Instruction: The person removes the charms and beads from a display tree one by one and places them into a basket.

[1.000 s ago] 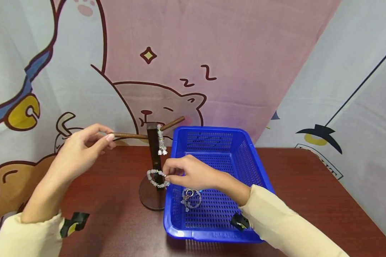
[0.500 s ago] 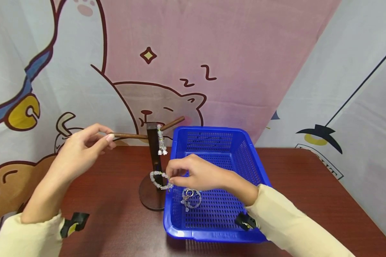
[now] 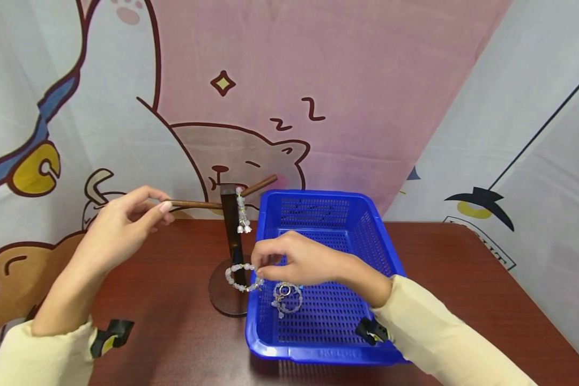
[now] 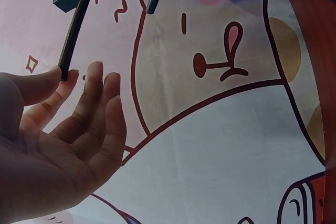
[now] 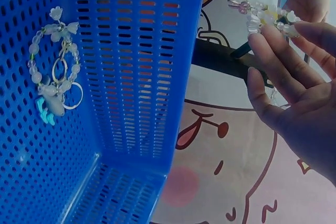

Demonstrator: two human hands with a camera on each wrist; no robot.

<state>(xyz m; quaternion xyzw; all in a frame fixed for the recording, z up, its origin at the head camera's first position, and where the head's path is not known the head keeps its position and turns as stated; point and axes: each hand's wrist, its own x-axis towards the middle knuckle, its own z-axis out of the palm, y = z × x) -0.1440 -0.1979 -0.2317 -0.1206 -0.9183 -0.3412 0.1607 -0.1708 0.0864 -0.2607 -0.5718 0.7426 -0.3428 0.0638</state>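
Observation:
Thumb and fingertips of my left hand (image 3: 113, 228) pinch the tip of a wooden peg (image 3: 195, 204) on a dark jewelry stand (image 3: 230, 217). My right hand (image 3: 296, 261) pinches one side of a pale beaded bracelet (image 3: 237, 286), which hangs in front of the stand's lower post beside the basket's left rim. In the right wrist view, flower-shaped charms (image 5: 253, 23) show on this bracelet by the fingertips. Another beaded strand (image 3: 242, 208) with flower charms hangs from the stand's other peg (image 3: 260, 185), close to the post.
A blue perforated basket (image 3: 253, 327) stands right of the stand, overlapping its round base (image 3: 224, 300) in the head view. Inside lies another beaded bracelet (image 5: 35, 77) with a metal ring and a turquoise charm (image 5: 46, 113). A cartoon-printed cloth (image 3: 366, 80) hangs behind the brown table (image 3: 164, 300).
My right hand has shifted slightly right, and the bracelet in it has moved right and a little lower. My left hand keeps its place on the peg.

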